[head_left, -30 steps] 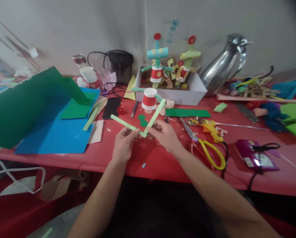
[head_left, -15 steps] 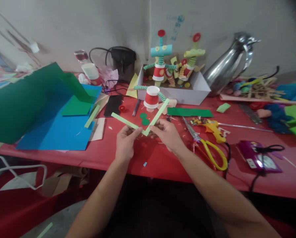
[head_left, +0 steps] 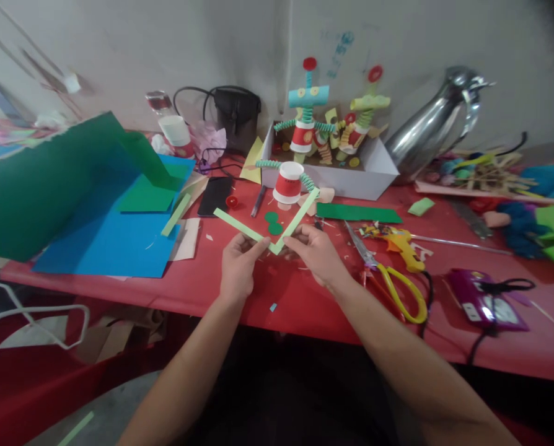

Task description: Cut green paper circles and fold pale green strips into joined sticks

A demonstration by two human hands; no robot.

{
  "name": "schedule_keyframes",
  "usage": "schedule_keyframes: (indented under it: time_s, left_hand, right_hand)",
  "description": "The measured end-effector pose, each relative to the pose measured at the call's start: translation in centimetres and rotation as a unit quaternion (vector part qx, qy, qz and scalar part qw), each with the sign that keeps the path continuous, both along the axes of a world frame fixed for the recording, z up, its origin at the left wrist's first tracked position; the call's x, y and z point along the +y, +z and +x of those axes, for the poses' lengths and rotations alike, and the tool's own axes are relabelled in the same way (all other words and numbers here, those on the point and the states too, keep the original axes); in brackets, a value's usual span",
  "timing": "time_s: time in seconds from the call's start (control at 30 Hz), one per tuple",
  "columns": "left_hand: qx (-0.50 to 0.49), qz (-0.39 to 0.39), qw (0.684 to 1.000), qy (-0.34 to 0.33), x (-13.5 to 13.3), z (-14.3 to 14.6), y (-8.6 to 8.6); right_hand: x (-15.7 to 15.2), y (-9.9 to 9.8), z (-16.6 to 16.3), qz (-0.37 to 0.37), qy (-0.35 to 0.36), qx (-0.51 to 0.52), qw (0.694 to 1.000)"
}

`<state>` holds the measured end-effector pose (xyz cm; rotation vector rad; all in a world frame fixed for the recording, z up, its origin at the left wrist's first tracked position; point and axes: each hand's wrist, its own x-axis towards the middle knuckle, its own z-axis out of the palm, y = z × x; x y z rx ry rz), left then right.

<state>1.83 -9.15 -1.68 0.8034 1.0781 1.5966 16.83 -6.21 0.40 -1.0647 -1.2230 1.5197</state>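
My left hand point(head_left: 237, 267) pinches the near end of a light green paper strip point(head_left: 240, 225) that runs up to the left. My right hand point(head_left: 315, 253) pinches a second light green strip point(head_left: 300, 215) that runs up to the right. The two strips meet in a V at my fingertips, just above the red table point(head_left: 305, 297). Behind the V stand an upturned red and white paper cup point(head_left: 287, 183) with coiled green arms and two dark green paper discs point(head_left: 273, 223).
A white box point(head_left: 346, 176) holds paper-cup figures. Yellow-handled scissors point(head_left: 388, 275) and a yellow glue gun point(head_left: 400, 240) lie right of my hands, a purple device point(head_left: 484, 300) further right. Blue point(head_left: 105, 238) and green paper sheets point(head_left: 35, 186) cover the left. A phone point(head_left: 214, 196) and steel jug point(head_left: 437, 127) sit behind.
Both hands keep their hold on the strips; the V has closed up slightly at the joint. The camera has shifted a little, so everything sits somewhat further right.
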Motion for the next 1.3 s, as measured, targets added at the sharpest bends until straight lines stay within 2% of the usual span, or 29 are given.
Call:
schedule_keyframes:
  time_s: [0.33,0.63,1.17,1.3]
  left_hand:
    - [0.001,0.003,1.0,0.001,-0.03,0.0,-0.12]
    - [0.008,0.012,1.0,0.005,-0.13,0.04,-0.21]
    - [0.012,-0.022,0.998,-0.059,-0.17,-0.29,0.67]
    - [-0.008,-0.023,0.999,-0.04,-0.15,-0.06,0.72]
  right_hand:
    - [0.03,-0.04,0.04,-0.034,0.005,0.006,0.999]
    - [0.03,-0.02,0.17,-0.021,0.035,0.025,0.999]
    - [0.22,-0.19,0.24,-0.028,0.016,0.022,0.999]
    - [0.06,-0.16,0.11,-0.013,0.018,0.02,1.0]
